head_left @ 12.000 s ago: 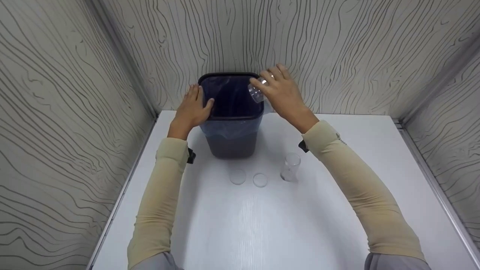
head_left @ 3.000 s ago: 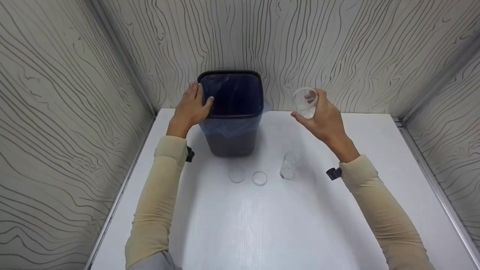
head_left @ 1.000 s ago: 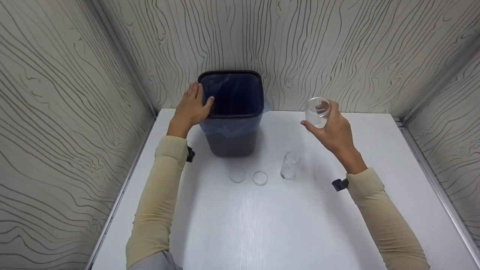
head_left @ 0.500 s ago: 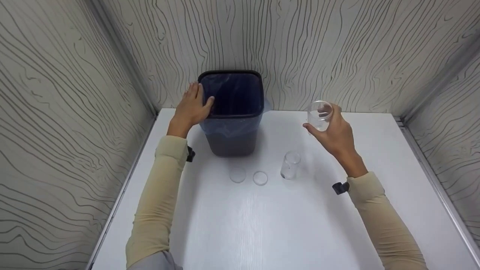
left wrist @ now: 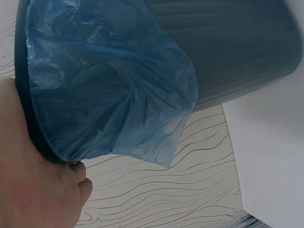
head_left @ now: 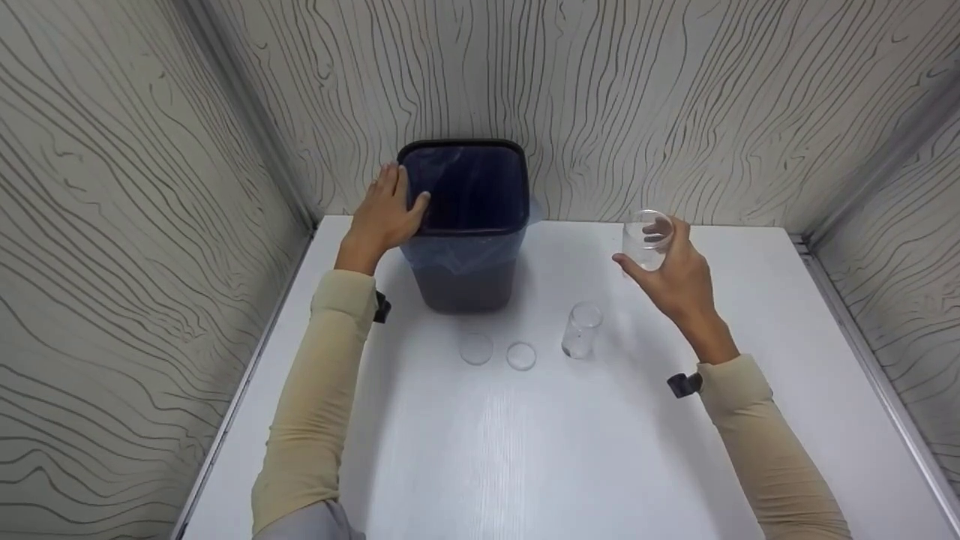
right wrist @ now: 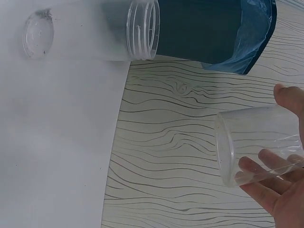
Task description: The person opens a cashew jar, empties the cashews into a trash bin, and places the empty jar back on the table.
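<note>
My left hand point(head_left: 381, 217) holds the near left rim of a dark trash bin point(head_left: 465, 289), thumb over the inside and fingers along the outside. The bin has a blue plastic liner point(left wrist: 114, 90) folded over its rim. With my right hand point(head_left: 681, 285) I grip a clear plastic jar point(right wrist: 256, 126) between thumb and fingers, mouth up, above the table's back right part. Nothing shows inside it. A second clear jar point(head_left: 581, 334) stands uncapped on the table, with a threaded neck point(right wrist: 142, 28) and dark residue point(right wrist: 42, 15) at its base.
Two clear round lids point(head_left: 475, 349) lie on the white table point(head_left: 465, 450) in front of the bin. Wood-patterned panels point(head_left: 600, 90) rise at the back and both sides. Metal rails point(head_left: 885, 397) run along the sides.
Twelve seconds ago my right hand held the jar tilted at the bin's right rim. Since then it has moved right, turned the jar upright and sunk lower. My left hand stays put.
</note>
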The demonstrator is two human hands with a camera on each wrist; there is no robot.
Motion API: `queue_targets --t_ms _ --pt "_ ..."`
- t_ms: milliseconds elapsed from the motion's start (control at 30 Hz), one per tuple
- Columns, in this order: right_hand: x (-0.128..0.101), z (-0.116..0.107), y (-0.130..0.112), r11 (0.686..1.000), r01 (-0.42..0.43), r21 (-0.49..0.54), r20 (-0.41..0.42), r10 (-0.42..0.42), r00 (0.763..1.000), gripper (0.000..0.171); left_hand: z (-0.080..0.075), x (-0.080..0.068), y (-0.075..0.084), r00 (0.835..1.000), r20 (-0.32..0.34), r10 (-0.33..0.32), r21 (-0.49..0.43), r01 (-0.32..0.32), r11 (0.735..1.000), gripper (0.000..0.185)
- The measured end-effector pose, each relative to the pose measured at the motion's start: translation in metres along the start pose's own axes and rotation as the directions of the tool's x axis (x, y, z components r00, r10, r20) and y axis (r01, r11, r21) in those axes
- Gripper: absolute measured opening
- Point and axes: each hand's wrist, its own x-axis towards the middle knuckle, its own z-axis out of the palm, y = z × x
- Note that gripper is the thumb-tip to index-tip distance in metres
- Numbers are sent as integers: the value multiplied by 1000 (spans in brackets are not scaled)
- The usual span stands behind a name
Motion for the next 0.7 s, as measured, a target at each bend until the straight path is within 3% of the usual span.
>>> queue_targets --t_ms 700 --pt "-14 3 12 999 -32 17 -5 32 999 84 0 0 -1 1000 4 0 -6 0 1000 81"
